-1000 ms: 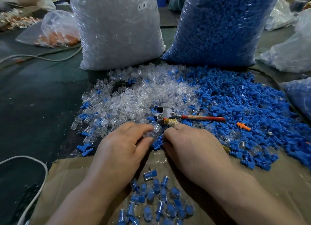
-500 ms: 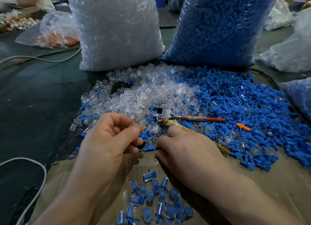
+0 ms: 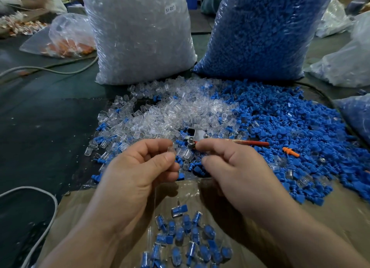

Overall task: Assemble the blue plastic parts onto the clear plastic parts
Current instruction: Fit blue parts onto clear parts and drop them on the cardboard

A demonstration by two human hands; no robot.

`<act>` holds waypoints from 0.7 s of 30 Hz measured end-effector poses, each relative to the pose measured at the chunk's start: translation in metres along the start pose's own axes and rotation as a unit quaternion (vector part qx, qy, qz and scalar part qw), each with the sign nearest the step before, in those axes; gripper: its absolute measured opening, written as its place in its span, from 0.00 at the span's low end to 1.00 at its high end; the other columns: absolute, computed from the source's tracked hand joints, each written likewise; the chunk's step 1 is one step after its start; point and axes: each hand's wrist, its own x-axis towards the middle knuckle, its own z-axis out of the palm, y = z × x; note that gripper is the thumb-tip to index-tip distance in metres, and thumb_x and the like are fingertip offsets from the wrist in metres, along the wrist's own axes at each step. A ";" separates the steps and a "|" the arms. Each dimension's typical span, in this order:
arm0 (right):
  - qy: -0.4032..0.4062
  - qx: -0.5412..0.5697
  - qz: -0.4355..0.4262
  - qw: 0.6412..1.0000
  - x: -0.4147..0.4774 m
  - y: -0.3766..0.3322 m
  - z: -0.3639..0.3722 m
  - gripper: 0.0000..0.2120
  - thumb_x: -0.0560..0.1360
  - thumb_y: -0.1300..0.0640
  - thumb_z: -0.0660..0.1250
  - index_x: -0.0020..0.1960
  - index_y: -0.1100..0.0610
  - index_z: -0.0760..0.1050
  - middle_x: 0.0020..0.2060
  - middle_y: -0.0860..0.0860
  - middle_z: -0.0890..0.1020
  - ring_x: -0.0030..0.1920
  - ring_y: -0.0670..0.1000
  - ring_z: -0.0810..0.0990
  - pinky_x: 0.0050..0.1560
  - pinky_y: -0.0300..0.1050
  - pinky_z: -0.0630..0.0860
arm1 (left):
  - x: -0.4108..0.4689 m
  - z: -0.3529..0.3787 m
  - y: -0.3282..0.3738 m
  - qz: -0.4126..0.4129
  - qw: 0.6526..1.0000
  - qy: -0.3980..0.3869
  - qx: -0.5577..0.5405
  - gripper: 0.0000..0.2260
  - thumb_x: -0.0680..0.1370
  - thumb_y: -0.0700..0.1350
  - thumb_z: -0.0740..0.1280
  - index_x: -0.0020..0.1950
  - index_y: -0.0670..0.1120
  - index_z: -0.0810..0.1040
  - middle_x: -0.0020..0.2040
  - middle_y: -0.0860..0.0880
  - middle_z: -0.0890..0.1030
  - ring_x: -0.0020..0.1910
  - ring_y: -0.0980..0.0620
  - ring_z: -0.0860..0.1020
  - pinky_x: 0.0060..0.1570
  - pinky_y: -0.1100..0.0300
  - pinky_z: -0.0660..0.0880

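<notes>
In R hand [image 3: 236, 167] — unseen; L hand [image 3: 140, 167] — clear part [image 3: 171, 150].

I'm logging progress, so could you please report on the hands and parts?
Left hand pinches a clear part. Right hand curled, contents hidden. Red-handled tool lies just beyond, not between the hands.

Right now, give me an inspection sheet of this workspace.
Surface: dark green table, with brown cardboard at the near edge.
Job's things: clear parts pile, blue parts pile, assembled pieces on the cardboard.
Clutter: red-handled tool and orange part lie on the piles.
Hands: left hand pinches a clear part; right hand is curled, contents hidden.
Cables: grey cable near left; second cable farther back.
Surroundings: bag of clear parts, bag of blue parts, bag of orange parts.
</notes>
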 end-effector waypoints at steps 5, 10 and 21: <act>-0.086 0.371 0.134 0.915 0.000 -0.011 -0.003 0.16 0.79 0.65 0.59 0.47 0.55 0.85 0.31 0.52 0.76 0.28 0.48 0.73 0.24 0.40 0.69 | -0.003 0.006 0.000 0.027 0.997 0.011 0.072 0.13 0.69 0.57 0.72 0.45 0.49 0.83 0.37 0.42 0.83 0.30 0.48 0.79 0.30 0.54 0.77; -0.125 0.434 0.158 0.878 0.002 -0.011 -0.002 0.15 0.79 0.64 0.58 0.45 0.58 0.82 0.31 0.54 0.75 0.26 0.49 0.71 0.22 0.39 0.67 | -0.005 0.016 -0.002 0.080 0.983 0.038 0.159 0.16 0.65 0.62 0.70 0.42 0.52 0.82 0.30 0.49 0.80 0.26 0.54 0.77 0.26 0.64 0.73; -0.188 0.577 0.117 0.786 0.003 -0.008 -0.009 0.11 0.69 0.63 0.65 0.47 0.58 0.85 0.31 0.55 0.77 0.25 0.49 0.75 0.20 0.39 0.73 | -0.005 0.016 -0.006 0.070 0.994 -0.005 0.078 0.10 0.69 0.50 0.71 0.49 0.53 0.85 0.36 0.47 0.82 0.29 0.53 0.79 0.26 0.63 0.74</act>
